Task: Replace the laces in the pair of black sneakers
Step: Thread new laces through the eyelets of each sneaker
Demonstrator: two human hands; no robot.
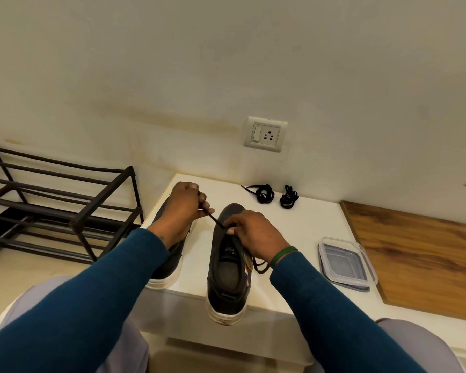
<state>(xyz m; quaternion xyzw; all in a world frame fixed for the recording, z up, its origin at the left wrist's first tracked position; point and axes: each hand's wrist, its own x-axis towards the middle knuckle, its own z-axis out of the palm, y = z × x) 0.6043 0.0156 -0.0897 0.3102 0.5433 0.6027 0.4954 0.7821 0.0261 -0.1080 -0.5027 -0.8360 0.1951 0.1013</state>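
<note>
Left hand (182, 208) pinching a taut black lace (213, 218), right hand (256, 235) pinching it at the eyelets of a sneaker (228, 281), heel overhanging the table's (293, 238) near edge; second sneaker (170, 262) just beside; coiled laces (265, 193) by the far edge; plastic box (345, 262) at the right edge

The two sneakers, one on the right (228, 267) and one on the left (170, 254), look like matt black cloth or leather over scuffed white rubber soles, on a smooth, matt white worktop (301, 238). The container (346, 263) at right is clear glossy plastic, beside a wood-grain board (420, 254). The rack (57, 205) at left is dark matt metal; the sleeves (342, 313) are blue knit cloth.
</note>
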